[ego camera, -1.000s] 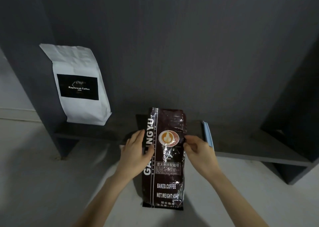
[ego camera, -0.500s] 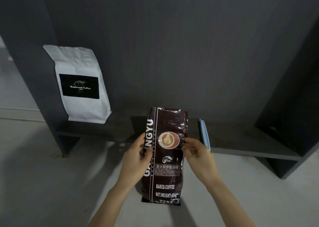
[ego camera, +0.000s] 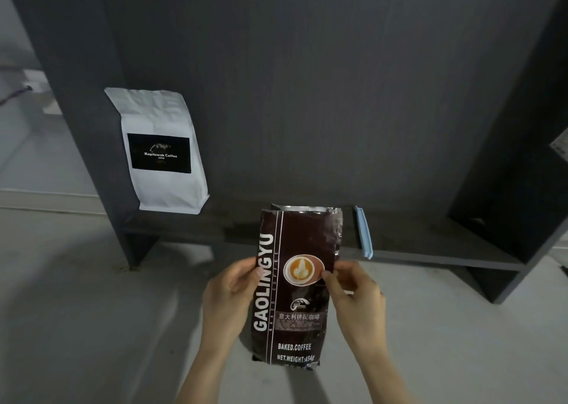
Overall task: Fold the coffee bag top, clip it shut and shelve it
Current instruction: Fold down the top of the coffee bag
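A dark brown coffee bag (ego camera: 295,283) marked GAOLINGYU stands upright in front of me, held off the floor. Its top edge is open and shows a silver lining. My left hand (ego camera: 229,302) grips the bag's left edge at mid height. Opposite it, my right hand (ego camera: 356,296) pinches the right edge with thumb on the front. A light blue bag clip (ego camera: 363,231) lies on the dark shelf board (ego camera: 430,250) just right of the bag's top.
A white coffee bag (ego camera: 163,151) with a black label stands on the shelf's left end against the dark back panel. Dark side panels close the shelf unit at left and right. Grey floor spreads below.
Both hands have lifted the brown bag a little and slid down its sides, so more of the top shows above them. The view has shifted slightly leftward.
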